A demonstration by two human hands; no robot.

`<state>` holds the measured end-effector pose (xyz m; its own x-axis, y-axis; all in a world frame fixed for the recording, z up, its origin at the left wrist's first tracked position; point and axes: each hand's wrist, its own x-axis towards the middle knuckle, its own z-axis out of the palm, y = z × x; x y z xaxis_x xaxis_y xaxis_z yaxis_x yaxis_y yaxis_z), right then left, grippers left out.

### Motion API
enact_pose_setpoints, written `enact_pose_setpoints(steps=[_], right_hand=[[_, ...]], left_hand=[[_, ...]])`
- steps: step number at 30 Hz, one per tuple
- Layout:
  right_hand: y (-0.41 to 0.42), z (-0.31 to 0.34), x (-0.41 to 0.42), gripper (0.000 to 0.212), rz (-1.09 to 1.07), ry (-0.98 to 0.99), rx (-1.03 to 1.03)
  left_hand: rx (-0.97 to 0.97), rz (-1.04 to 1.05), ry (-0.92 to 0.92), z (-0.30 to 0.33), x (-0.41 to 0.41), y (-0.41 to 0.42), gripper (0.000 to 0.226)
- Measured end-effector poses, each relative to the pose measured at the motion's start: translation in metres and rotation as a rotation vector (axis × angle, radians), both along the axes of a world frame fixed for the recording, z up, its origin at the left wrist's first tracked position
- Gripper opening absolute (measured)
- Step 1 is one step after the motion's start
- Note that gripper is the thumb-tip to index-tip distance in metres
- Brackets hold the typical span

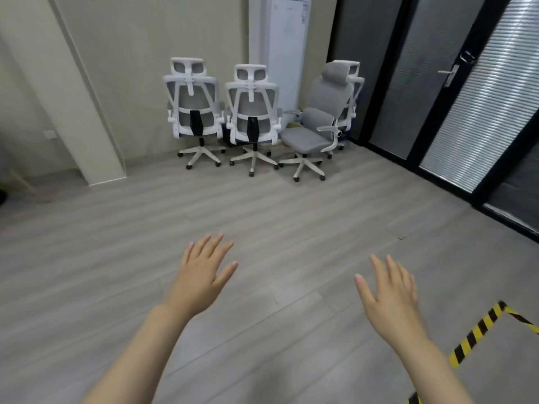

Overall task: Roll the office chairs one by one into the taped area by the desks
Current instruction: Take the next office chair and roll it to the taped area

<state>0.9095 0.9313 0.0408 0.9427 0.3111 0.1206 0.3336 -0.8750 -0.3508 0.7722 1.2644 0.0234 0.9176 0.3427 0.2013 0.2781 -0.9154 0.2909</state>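
Far wall: left chair (194, 112) and middle chair (253, 118) side by side, backs toward camera. Right chair (316, 123) beside them, turned, a fourth chair (354, 91) behind it. Floor tape (478, 333) near right. Door (431, 77) far right.

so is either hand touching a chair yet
Apart. The head view shows the left hand and right hand open over bare floor, well short of the chairs by the wall.
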Motion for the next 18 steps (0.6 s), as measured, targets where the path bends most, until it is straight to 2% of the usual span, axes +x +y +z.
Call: enact_pose_setpoints(steps=[5,8,12,18], right_hand=[[0.061,-0.019,0.105,0.071,0.003,-0.037,0.038],[0.091,-0.028,0.182,0.062,0.002,-0.031,0.016],[0.134,-0.037,0.289,0.061,-0.013,-0.013,0.013],[0.225,-0.02,0.442,0.062,0.107,-0.02,-0.039]], left_hand=[[0.017,-0.023,0.022,-0.004,0.098,0.057,0.086],[0.008,0.008,0.003,-0.016,0.161,0.095,0.09],[0.013,0.054,-0.003,-0.028,0.252,0.14,0.093],[-0.026,0.133,-0.037,-0.019,0.384,0.207,0.089]])
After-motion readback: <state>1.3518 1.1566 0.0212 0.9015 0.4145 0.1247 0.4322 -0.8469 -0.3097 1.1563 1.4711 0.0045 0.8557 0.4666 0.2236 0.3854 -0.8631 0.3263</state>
